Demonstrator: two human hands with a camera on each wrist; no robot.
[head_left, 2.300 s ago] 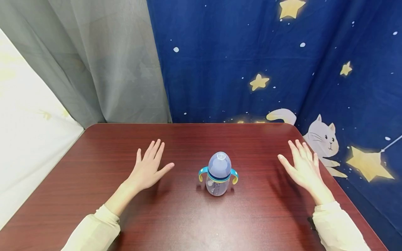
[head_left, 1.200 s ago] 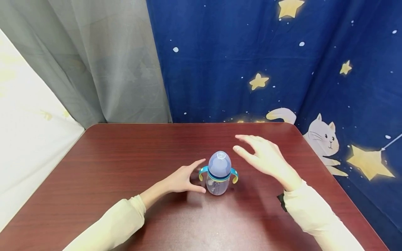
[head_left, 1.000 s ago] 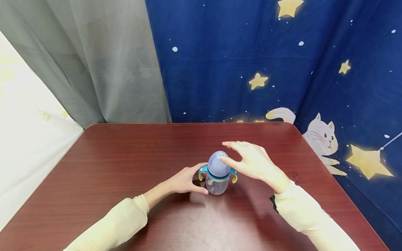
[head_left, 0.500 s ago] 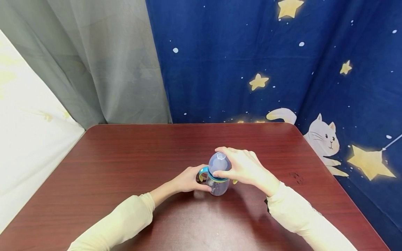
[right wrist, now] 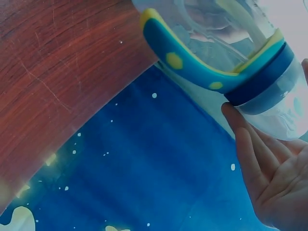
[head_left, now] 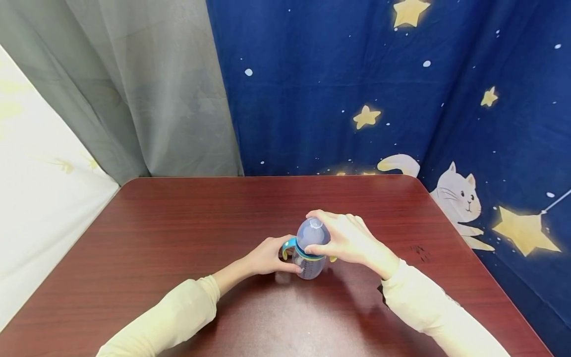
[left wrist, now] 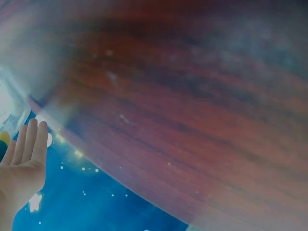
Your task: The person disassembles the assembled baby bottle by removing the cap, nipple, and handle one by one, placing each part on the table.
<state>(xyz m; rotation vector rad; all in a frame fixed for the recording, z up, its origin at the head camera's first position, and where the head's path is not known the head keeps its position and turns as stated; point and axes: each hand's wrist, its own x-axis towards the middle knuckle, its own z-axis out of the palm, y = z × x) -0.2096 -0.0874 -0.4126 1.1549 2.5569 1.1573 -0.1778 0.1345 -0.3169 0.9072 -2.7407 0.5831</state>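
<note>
A clear baby bottle (head_left: 311,269) with a blue and yellow collar stands upright on the table. Its translucent lilac cap (head_left: 311,232) is on top. From the left, my left hand (head_left: 266,256) grips the bottle around its left handle, thumb at the front of the body and the other fingers mostly hidden behind. My right hand (head_left: 350,240) holds the cap from the right, thumb in front near the collar, fingers over the far side. In the right wrist view the teal handle (right wrist: 192,67) with yellow dots shows large. The left wrist view has the bottle only at its edge.
The dark red wood table (head_left: 169,228) has rounded far corners. Behind it hang a grey curtain (head_left: 169,89) and a blue star-patterned curtain (head_left: 303,99). A white cloth (head_left: 44,188) lies along the left side. Something dark (head_left: 381,293) sits under the right cuff.
Both hands, spread apart over the table earlier, have come in to the bottle. The left has taken hold of its body, the right of its cap. The bottle stays in place.
</note>
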